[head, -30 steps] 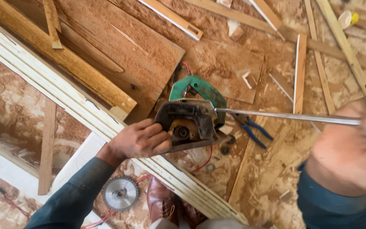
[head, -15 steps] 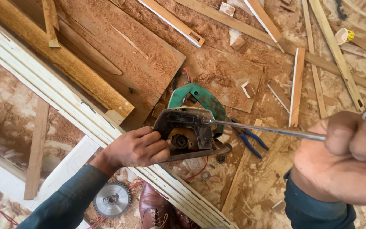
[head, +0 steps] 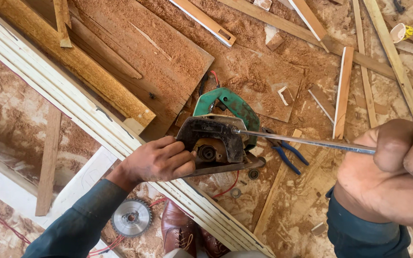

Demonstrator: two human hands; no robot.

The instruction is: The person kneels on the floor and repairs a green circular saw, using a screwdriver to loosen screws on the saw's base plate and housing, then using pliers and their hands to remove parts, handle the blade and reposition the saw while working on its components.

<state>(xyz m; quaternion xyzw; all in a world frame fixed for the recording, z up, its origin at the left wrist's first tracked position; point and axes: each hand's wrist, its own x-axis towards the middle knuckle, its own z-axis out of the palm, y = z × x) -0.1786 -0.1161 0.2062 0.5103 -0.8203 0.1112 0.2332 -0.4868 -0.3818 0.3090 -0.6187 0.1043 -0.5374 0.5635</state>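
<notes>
Your right hand is clenched on a long screwdriver, tip at the saw guard. Left hand grasps the saw's base on the planks. Keep the shaft straight, saw pinned firm. Pliers lie just beyond; loose blade below your left wrist.

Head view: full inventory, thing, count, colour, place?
circular saw: 1, green and black, centre, blade removed
long screwdriver: 1, steel shaft, tip at the saw
saw blade: 1, grey, floor, bottom left
pliers: 1, blue handles, right of the saw
washers: 2, grey, floor below the saw
pale moulding: 1 bundle, cream, diagonal under the saw
planks and offcuts: many, brown, all round
sawdust: reddish, on the floor
shoes: 2, brown, bottom centre
left hand: steadies the saw
right hand: grip closed on the screwdriver
</notes>
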